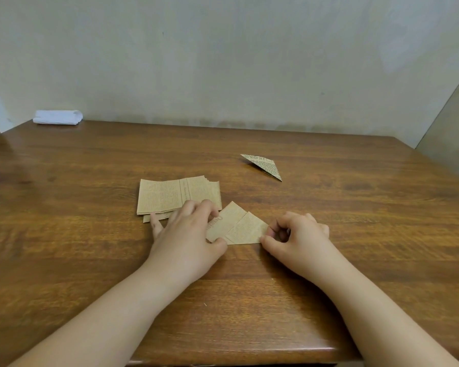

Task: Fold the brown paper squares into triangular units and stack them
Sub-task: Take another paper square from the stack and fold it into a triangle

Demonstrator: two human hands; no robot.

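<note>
Folding a printed brown paper square at frame centre

Pinching the right corner of the partly folded paper point(237, 227), the right hand point(297, 234) curls thumb and fingers around it; the left hand point(188, 229) grips its left edge, thumb beneath, fingers bent on top. Just left lies the stack of unfolded squares point(174, 196). One finished triangular unit point(264, 165) rests apart, upper right, on the wooden table point(90, 234). White folded cloth point(57, 117), upper left.

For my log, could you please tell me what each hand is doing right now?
Left hand: holds the left side of the half-folded paper, thumb at its lower edge.
Right hand: pinches the paper's right corner.
</note>
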